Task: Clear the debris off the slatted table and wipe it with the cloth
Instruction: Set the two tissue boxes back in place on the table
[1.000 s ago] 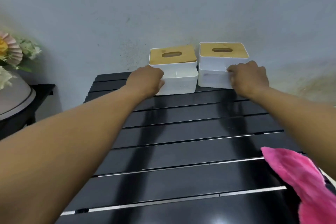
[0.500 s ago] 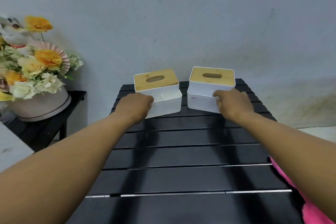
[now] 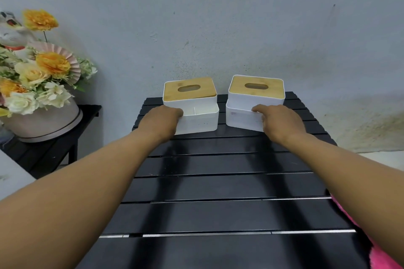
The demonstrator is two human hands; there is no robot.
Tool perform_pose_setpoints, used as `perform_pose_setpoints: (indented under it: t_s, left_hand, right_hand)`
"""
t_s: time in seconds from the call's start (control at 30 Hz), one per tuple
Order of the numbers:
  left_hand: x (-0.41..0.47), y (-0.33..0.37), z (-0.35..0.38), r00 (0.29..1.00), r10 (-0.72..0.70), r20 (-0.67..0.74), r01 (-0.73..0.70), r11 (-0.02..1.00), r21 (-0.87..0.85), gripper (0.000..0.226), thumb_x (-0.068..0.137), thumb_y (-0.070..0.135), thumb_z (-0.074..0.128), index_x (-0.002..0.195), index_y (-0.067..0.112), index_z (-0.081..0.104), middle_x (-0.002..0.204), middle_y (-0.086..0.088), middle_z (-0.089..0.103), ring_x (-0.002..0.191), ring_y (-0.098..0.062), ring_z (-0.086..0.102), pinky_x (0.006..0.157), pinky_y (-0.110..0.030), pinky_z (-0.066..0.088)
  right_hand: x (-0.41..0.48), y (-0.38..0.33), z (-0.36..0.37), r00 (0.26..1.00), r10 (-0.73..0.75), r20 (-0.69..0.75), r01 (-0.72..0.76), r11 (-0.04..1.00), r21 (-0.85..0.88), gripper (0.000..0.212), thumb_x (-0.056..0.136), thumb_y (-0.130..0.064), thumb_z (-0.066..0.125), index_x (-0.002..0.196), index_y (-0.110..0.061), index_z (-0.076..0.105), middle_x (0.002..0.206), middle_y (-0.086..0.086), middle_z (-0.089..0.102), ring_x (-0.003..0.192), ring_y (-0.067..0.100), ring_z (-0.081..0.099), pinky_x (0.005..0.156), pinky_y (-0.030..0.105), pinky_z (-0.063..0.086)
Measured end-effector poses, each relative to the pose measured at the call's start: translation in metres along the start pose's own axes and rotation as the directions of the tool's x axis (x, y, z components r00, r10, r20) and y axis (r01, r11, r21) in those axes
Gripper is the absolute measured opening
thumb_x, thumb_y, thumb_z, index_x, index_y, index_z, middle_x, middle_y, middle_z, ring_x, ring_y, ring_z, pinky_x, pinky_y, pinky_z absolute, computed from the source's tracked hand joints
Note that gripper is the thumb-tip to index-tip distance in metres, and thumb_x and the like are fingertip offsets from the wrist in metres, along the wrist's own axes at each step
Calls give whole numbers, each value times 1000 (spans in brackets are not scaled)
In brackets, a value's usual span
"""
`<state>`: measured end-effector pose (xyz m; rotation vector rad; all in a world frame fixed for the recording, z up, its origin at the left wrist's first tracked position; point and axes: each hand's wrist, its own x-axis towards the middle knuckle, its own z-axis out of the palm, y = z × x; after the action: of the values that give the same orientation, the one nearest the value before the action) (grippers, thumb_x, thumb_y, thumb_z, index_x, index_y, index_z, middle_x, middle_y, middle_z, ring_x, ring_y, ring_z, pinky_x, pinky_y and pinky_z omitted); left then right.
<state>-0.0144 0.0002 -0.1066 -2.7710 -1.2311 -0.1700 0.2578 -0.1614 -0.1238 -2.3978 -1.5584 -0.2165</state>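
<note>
black slats of the slatted table (image 3: 218,188) are seen without debris, so the clearing is judged done. the left hand (image 3: 160,121) is curled over the front rim of the left tissue box (image 3: 196,120), and the right hand (image 3: 282,123) over the right tissue box (image 3: 242,118), both at the far end. the pink cloth (image 3: 380,260) is laid at the near right edge, not held. whether wiping is finished cannot be told.

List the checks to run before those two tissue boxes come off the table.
1. Left hand grips the left tissue box: ok.
2. Right hand grips the right tissue box: ok.
3. Boxes stand apart, not touching: ok.
4. Pink cloth lies at the slatted table's near right edge, clear of both boxes: ok.
5. What the boxes hold, and how heavy they are: cannot tell.
</note>
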Motion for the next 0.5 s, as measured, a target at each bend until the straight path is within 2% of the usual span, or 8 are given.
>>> perform_pose_setpoints:
  t_s: [0.13,0.23,0.5]
  left_hand:
    - [0,-3,-1,1000,8,15,-7,998,-56,22,96,16,44,106,20,63,96,-9,64,88,-31,59,75,-42,54]
    - [0,-4,-1,999,18,27,-16,997,-75,22,98,20,42,107,19,63,98,-11,65,88,-32,60,77,-43,54]
    - [-6,-2,-4,999,40,30,-36,993,-112,24,99,24,43,112,22,63,102,-11,66,91,-33,60,77,-40,52]
  right_hand:
    - [-2,5,1,1000,2,-12,-3,1000,-2,49,92,-7,43,128,-38,53,104,3,66,93,32,56,67,34,40]
    - [-3,6,1,999,-12,-31,12,1000,-12,48,91,-6,42,126,-37,55,102,3,66,92,31,55,69,34,34]
    - [-5,10,4,998,-39,-41,39,999,19,47,90,-6,41,122,-37,57,96,1,66,94,30,55,71,34,34]
